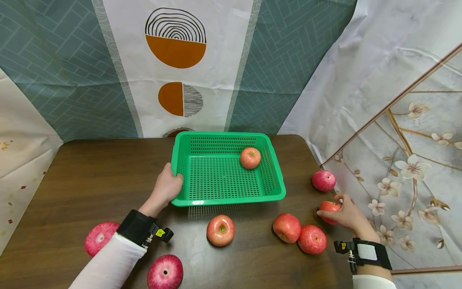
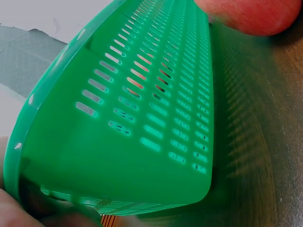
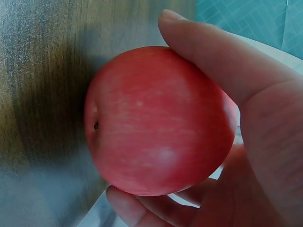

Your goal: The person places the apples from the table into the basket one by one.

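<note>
My left hand grips the left rim of a green plastic basket, thumb over the edge. One apple lies inside, toward the basket's back right corner. At the table's right edge, my right hand holds a red apple, thumb on one side and fingers curled round the other. Just behind that hand lies a dark pink fruit. In the left wrist view, the basket's slotted side wall fills most of the picture, with part of an apple beyond it.
Two red apples sit side by side on the brown table, left of my right hand. Another apple stands in front of the basket. Dark pink fruits lie near my left forearm. Patterned cloth hangs behind and beside the table.
</note>
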Action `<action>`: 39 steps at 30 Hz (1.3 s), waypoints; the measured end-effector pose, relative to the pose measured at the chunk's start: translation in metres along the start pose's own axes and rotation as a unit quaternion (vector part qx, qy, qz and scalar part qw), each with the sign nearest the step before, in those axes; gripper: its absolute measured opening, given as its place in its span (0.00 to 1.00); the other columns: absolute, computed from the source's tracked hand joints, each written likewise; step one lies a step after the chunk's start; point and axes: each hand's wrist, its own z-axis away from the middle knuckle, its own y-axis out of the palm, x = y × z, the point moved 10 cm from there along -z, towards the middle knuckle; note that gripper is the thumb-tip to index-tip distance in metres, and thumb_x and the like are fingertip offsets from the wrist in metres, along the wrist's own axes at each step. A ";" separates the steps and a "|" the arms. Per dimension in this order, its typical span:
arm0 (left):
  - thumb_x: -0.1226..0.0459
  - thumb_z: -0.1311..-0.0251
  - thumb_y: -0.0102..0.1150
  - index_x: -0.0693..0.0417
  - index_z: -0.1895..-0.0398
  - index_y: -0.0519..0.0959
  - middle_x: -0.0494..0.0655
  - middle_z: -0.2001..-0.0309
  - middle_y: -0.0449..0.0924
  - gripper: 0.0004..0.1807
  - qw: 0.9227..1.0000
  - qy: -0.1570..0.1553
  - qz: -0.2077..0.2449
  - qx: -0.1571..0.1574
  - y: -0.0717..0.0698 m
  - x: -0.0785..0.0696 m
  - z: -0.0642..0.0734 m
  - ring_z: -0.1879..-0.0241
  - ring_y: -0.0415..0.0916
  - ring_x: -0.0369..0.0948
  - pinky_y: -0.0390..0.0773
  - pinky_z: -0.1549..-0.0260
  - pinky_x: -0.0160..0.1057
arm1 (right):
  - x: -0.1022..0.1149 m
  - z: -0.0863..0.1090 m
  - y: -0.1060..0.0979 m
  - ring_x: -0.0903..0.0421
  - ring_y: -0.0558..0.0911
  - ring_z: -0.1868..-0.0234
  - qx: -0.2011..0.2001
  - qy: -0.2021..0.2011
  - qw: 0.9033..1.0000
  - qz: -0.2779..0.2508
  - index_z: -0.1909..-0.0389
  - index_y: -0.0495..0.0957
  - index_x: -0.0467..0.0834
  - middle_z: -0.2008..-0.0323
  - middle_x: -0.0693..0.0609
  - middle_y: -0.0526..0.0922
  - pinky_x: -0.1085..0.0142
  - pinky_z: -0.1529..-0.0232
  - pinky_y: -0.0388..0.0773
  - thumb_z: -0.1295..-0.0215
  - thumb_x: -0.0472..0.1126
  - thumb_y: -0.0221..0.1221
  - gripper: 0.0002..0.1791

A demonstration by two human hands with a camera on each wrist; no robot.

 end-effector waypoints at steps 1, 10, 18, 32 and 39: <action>0.65 0.26 0.38 0.67 0.35 0.56 0.65 0.47 0.70 0.22 1.000 0.000 -0.002 -0.001 0.000 0.000 0.000 0.56 0.75 0.54 0.79 0.65 0.49 | 0.001 0.000 0.001 0.34 0.76 0.54 0.003 -0.006 1.000 0.000 0.37 0.56 0.31 0.49 0.25 0.73 0.45 0.57 0.76 0.48 0.66 0.68 0.54; 0.65 0.26 0.38 0.67 0.36 0.57 0.64 0.48 0.70 0.21 1.000 0.001 0.001 -0.002 0.001 -0.002 0.000 0.56 0.75 0.54 0.79 0.65 0.49 | 0.009 0.001 0.002 0.38 0.77 0.57 0.014 -0.061 0.997 0.036 0.40 0.70 0.31 0.52 0.30 0.78 0.46 0.60 0.77 0.44 0.61 0.67 0.43; 0.65 0.26 0.38 0.68 0.36 0.57 0.65 0.48 0.70 0.21 1.000 0.004 0.001 -0.001 0.001 -0.002 0.000 0.57 0.75 0.54 0.80 0.66 0.49 | 0.002 0.003 0.009 0.51 0.77 0.67 0.019 -0.043 0.999 -0.013 0.49 0.69 0.33 0.66 0.44 0.79 0.59 0.69 0.76 0.43 0.54 0.69 0.34; 0.65 0.27 0.39 0.67 0.36 0.57 0.64 0.47 0.70 0.21 1.000 0.000 -0.003 -0.004 -0.001 -0.003 0.001 0.55 0.74 0.54 0.79 0.64 0.49 | 0.004 0.005 0.010 0.47 0.78 0.64 0.026 -0.042 0.999 -0.008 0.43 0.69 0.33 0.61 0.39 0.79 0.56 0.66 0.76 0.37 0.53 0.63 0.32; 0.65 0.27 0.39 0.67 0.36 0.57 0.64 0.47 0.70 0.21 1.000 -0.003 -0.002 -0.002 -0.001 -0.001 0.001 0.55 0.74 0.54 0.79 0.64 0.50 | 0.008 0.005 0.005 0.45 0.77 0.62 0.027 -0.016 0.999 -0.024 0.44 0.65 0.34 0.59 0.39 0.77 0.56 0.65 0.75 0.32 0.57 0.57 0.32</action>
